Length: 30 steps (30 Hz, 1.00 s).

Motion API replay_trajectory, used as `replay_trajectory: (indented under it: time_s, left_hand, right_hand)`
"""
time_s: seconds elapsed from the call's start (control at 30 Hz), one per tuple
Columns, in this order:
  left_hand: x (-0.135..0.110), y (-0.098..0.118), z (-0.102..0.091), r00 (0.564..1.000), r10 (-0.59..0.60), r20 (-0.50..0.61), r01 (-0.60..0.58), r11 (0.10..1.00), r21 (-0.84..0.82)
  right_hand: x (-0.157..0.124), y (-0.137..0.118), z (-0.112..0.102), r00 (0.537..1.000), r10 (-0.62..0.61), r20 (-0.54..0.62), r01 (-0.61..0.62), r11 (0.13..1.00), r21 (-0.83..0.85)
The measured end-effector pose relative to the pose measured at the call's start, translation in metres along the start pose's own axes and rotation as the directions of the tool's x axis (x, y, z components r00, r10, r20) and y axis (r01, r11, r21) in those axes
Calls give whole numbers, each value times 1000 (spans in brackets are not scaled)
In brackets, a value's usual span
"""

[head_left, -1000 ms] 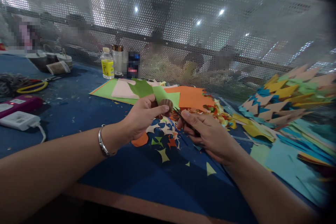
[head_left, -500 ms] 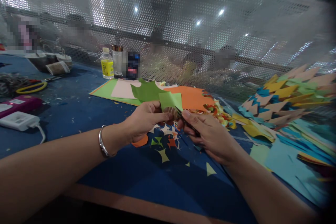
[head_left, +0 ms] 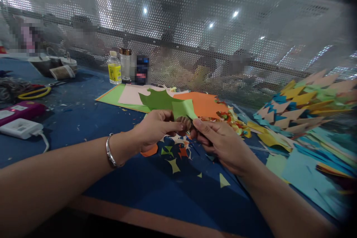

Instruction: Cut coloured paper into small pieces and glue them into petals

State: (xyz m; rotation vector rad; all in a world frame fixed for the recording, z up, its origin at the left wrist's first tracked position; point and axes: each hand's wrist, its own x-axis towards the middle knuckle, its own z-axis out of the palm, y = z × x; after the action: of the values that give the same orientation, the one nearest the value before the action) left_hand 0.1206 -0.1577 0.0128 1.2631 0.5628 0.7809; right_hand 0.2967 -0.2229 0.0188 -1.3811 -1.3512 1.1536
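Note:
My left hand (head_left: 154, 128) is closed on a sheet of green paper (head_left: 158, 100) with scalloped cut edges. A lighter green flap (head_left: 184, 108) of paper stands up over the fingers. Against it, under my left thumb, is a small round brown piece with a ridged edge (head_left: 183, 121). My right hand (head_left: 223, 143) is closed around dark scissors (head_left: 191, 122); most of them is hidden by the fingers, and their tip meets the paper. Below both hands, small paper scraps (head_left: 174, 165) in green, orange and cream lie on the blue table (head_left: 134, 189).
Orange paper (head_left: 205, 104) and pink sheets (head_left: 131, 95) lie behind my hands. To the right are a pointed folded-paper form (head_left: 295, 108) and blue sheets (head_left: 304, 174). A bottle (head_left: 114, 68), a white charger (head_left: 21, 128) and yellow-handled scissors (head_left: 35, 93) are on the left.
The light green flap has shifted slightly right and tilted between my hands. The round brown piece shows a little more. Both hands keep their hold.

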Motion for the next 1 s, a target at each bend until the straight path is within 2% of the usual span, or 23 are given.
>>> replay_trajectory:
  time_s: [0.5,0.7,1.0]
  left_hand:
    - [0,1,1,999,19,-34,-21,999,-42]
    - [0,0,0,996,-45,-81,42,998,-41]
    - [1,0,0,994,-68,-86,64,997,-39]
  right_hand:
    - [1,1,-3,999,-8,-41,4,997,-76]
    - [1,4,-5,999,-24,-30,21,995,-98]
    - [1,3,-6,999,-44,-24,40,991,-124]
